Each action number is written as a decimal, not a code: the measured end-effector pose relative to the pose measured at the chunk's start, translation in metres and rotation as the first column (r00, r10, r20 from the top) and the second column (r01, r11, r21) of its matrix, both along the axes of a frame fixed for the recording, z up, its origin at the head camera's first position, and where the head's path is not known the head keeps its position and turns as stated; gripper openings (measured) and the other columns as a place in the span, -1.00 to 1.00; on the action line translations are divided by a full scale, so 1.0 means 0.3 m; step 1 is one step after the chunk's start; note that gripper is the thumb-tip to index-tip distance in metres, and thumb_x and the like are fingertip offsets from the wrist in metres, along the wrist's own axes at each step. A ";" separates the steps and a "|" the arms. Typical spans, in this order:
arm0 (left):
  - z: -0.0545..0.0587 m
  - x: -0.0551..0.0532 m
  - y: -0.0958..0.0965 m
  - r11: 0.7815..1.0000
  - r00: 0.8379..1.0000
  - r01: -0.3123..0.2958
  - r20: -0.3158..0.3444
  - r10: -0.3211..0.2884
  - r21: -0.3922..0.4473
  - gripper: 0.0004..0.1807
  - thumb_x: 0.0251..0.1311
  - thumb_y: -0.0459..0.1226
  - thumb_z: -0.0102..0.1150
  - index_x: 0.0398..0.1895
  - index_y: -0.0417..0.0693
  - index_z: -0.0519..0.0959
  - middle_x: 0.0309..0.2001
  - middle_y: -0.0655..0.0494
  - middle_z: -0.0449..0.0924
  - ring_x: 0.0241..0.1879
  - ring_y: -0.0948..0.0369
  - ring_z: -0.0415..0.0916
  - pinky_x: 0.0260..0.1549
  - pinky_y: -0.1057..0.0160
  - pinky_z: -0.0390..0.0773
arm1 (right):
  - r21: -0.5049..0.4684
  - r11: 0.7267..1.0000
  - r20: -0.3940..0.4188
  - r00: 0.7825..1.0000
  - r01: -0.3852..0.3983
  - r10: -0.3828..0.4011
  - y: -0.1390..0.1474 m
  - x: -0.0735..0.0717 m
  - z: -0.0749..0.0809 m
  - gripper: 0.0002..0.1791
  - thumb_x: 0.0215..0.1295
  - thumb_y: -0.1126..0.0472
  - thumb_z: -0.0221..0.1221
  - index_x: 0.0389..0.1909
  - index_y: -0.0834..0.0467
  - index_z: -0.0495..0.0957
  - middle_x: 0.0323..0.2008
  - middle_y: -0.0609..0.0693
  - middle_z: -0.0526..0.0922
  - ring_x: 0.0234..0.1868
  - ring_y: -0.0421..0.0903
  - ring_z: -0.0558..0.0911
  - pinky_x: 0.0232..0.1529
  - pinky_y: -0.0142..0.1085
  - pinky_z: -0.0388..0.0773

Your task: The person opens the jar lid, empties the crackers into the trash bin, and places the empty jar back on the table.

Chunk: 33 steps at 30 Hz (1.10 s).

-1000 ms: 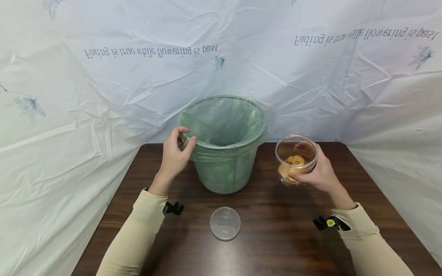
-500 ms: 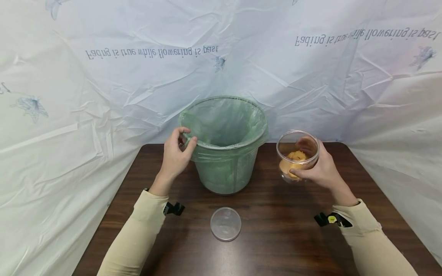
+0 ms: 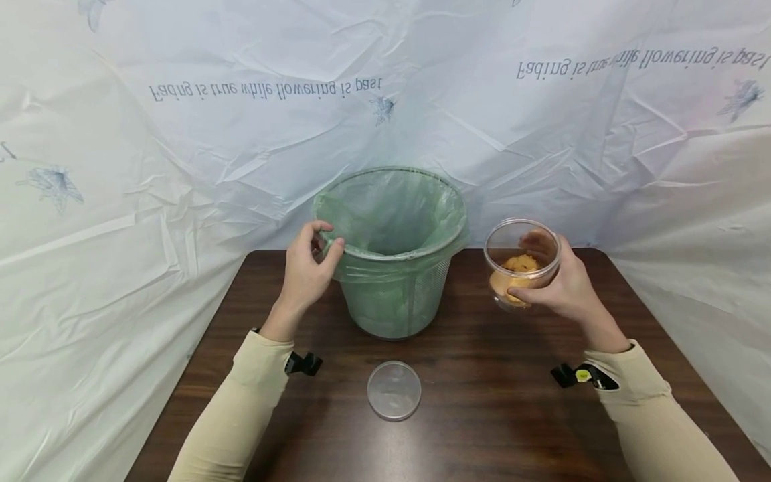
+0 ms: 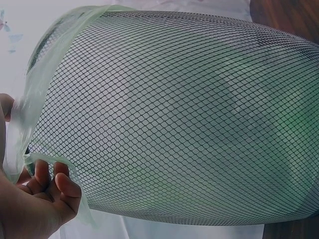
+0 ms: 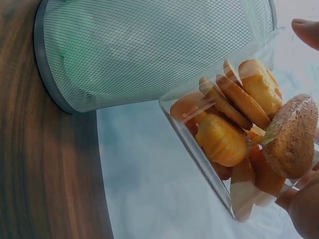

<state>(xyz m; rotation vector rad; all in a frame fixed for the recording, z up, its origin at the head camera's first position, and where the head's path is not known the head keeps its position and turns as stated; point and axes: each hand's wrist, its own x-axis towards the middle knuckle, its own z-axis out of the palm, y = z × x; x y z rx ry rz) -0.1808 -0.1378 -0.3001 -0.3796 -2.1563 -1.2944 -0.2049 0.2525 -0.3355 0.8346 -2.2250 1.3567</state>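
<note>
jar [image 3: 521, 276] in right grip [image 3: 564, 286], seemingly above table [image 3: 482, 402]

Jar [image 3: 507, 260] in right grip [image 3: 565, 280], left grip [image 3: 307, 268] on bin liner [image 3: 385, 269]

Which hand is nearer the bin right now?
Left: the left hand grips the liner at the rim of the bin. The right hand, holding the jar, is apart, off to its right.

Floor of bin [image 3: 424, 304] hidden; sleeves [image 3: 225, 415] cut off below; marking on yellow tag [image 3: 582, 375], apparently lettering, too small.
</note>
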 end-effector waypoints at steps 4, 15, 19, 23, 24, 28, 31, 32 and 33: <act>0.003 0.002 0.000 1.000 1.000 0.003 -0.001 -0.003 0.003 -0.73 0.23 -0.44 0.14 -0.06 -0.46 0.45 -0.45 -0.19 0.29 -0.48 -0.01 0.19 -0.41 0.20 0.23 | 0.020 1.000 -0.008 1.000 0.008 -0.008 -0.001 -0.002 0.009 0.07 -0.44 0.68 0.45 0.27 0.44 0.22 0.08 0.04 0.48 0.17 -0.21 0.48 -0.08 -0.60 0.47; -0.019 -0.017 -0.011 1.000 1.000 0.004 0.012 -0.004 -0.004 -0.72 0.24 -0.43 0.13 -0.04 -0.44 0.44 -0.43 -0.28 0.30 -0.47 -0.05 0.20 -0.40 0.20 0.23 | 0.046 0.998 -0.002 0.999 0.052 -0.052 -0.013 -0.003 0.042 0.05 -0.44 0.63 0.48 0.26 0.45 0.23 0.09 -0.19 0.43 0.16 -0.31 0.47 -0.15 -0.65 0.45; -0.072 -0.064 -0.033 1.000 1.000 -0.006 0.004 0.006 0.002 -0.70 0.24 -0.39 0.16 -0.01 -0.37 0.45 -0.42 -0.20 0.31 -0.46 -0.04 0.21 -0.40 0.15 0.23 | 0.052 0.997 0.002 0.998 0.056 -0.057 -0.019 -0.003 0.056 0.03 -0.42 0.63 0.47 0.25 0.46 0.23 0.09 0.03 0.48 0.16 -0.32 0.47 -0.12 -0.64 0.43; -0.095 -0.082 -0.047 1.000 1.000 -0.001 -0.006 0.001 0.002 -0.70 0.25 -0.30 0.19 -0.01 -0.27 0.47 -0.42 -0.13 0.32 -0.46 0.00 0.22 -0.40 0.14 0.22 | 0.070 0.995 0.011 0.997 0.074 -0.075 -0.024 -0.002 0.071 0.02 -0.40 0.60 0.48 0.24 0.44 0.23 0.09 0.28 0.48 0.15 -0.33 0.46 -0.08 -0.64 0.39; -0.097 -0.082 -0.049 1.000 1.000 0.001 -0.007 -0.001 0.000 -0.70 0.26 -0.29 0.19 -0.01 -0.25 0.48 -0.42 -0.11 0.32 -0.47 0.02 0.21 -0.41 0.15 0.23 | 0.072 0.994 0.011 0.997 0.077 -0.078 -0.026 -0.002 0.075 0.02 -0.40 0.60 0.49 0.24 0.44 0.24 0.08 0.27 0.49 0.15 -0.32 0.46 -0.06 -0.64 0.39; -0.099 -0.081 -0.053 1.000 1.000 0.006 -0.013 -0.006 -0.006 -0.71 0.28 -0.23 0.17 -0.02 -0.19 0.48 -0.43 -0.04 0.30 -0.49 0.08 0.20 -0.42 0.19 0.24 | 0.073 0.994 0.002 0.996 0.087 -0.087 -0.031 -0.007 0.091 0.01 -0.42 0.58 0.50 0.22 0.43 0.26 0.06 -0.02 0.49 0.14 -0.31 0.47 -0.01 -0.61 0.37; -0.098 -0.082 -0.055 1.000 1.000 0.003 -0.016 -0.003 -0.011 -0.70 0.28 -0.20 0.16 -0.02 -0.18 0.47 -0.44 -0.02 0.30 -0.49 0.11 0.20 -0.43 0.20 0.25 | 0.065 0.994 -0.015 0.996 0.086 -0.086 -0.034 -0.012 0.101 0.00 -0.44 0.59 0.51 0.20 0.44 0.28 0.05 -0.16 0.47 0.12 -0.31 0.48 0.01 -0.59 0.37; -0.099 -0.082 -0.055 1.000 1.000 0.002 -0.016 -0.003 -0.012 -0.70 0.28 -0.19 0.16 -0.02 -0.18 0.47 -0.44 -0.01 0.30 -0.49 0.12 0.20 -0.43 0.20 0.25 | 0.066 0.994 -0.019 0.996 0.088 -0.087 -0.036 -0.013 0.104 -0.01 -0.45 0.59 0.51 0.19 0.44 0.29 0.04 -0.17 0.47 0.12 -0.32 0.48 0.01 -0.59 0.37; -0.099 -0.082 -0.056 1.000 1.000 0.002 -0.017 -0.002 -0.012 -0.69 0.27 -0.19 0.16 -0.02 -0.18 0.47 -0.44 -0.01 0.30 -0.49 0.12 0.20 -0.43 0.20 0.25 | 0.066 0.994 -0.022 0.996 0.089 -0.088 -0.037 -0.013 0.107 -0.01 -0.45 0.59 0.51 0.18 0.44 0.29 0.04 -0.17 0.47 0.12 -0.32 0.49 0.01 -0.60 0.37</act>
